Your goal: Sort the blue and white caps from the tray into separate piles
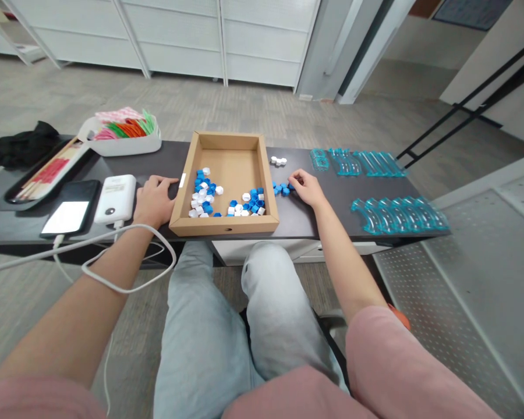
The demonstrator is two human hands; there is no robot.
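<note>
A shallow cardboard box (231,224) lies on the dark table, with blue and white hexagonal pieces (207,192) loose along its left side and near end. My left hand (153,201) rests palm down left of the box, fingers stretched toward its left wall; whether they touch it is hard to tell. Right of the box, my right hand (306,187) pinches at the end of a short row of blue hexagonal pieces (282,189). The fingertips partly cover the piece they hold. Beyond that row sits a small group of white hexagonal pieces (278,161).
Several clear teal plastic parts (399,215) lie in rows at the right. On the left are a white power bank (116,199), a phone (70,209), a long black tray (48,174), a white basket (124,144) and black cloth (24,145). A white cable (131,290) loops over my left forearm.
</note>
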